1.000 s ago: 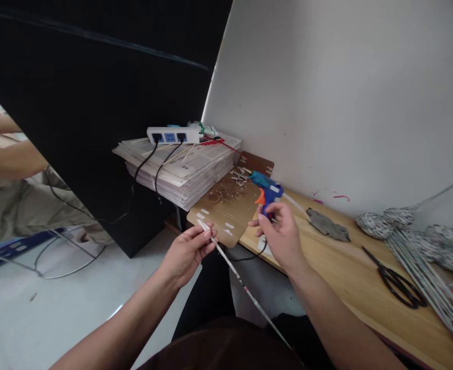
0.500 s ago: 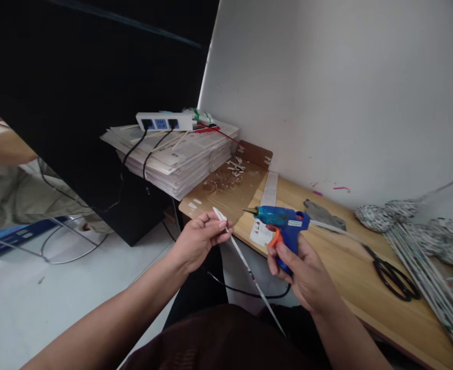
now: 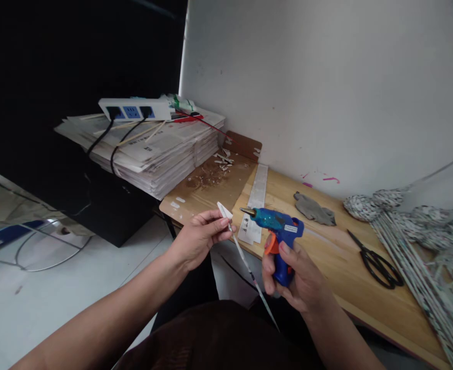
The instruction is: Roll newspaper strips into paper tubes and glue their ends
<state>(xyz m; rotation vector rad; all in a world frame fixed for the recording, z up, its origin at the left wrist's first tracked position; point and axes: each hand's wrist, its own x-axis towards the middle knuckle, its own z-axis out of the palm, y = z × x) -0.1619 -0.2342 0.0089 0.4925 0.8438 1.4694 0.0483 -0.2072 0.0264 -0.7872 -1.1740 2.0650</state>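
Observation:
Pinched between the thumb and fingers of my left hand (image 3: 205, 231) is a thin rolled paper tube (image 3: 245, 261). Its upper end spreads into a white flat flap, and its lower end hangs down toward my lap. My right hand (image 3: 298, 275) grips a blue hot glue gun (image 3: 275, 218) with an orange trigger. The metal nozzle points left, just beside the paper flap; I cannot tell whether they touch. Strips of printed paper (image 3: 258, 192) lie on the wooden table (image 3: 326, 262) behind the gun.
A power strip (image 3: 134, 109) with two plugs tops a stack of newspapers (image 3: 165, 174) at left. Paper scraps lie on a brown board (image 3: 195, 192). Rightward are a grey cloth (image 3: 314, 208), black scissors (image 3: 376, 262) and bundled paper tubes (image 3: 411, 277).
The paper flap now shows broader above my left fingers, and the glue gun's nozzle is closer to it. The view has shifted right; another person's arm at the left has left the picture.

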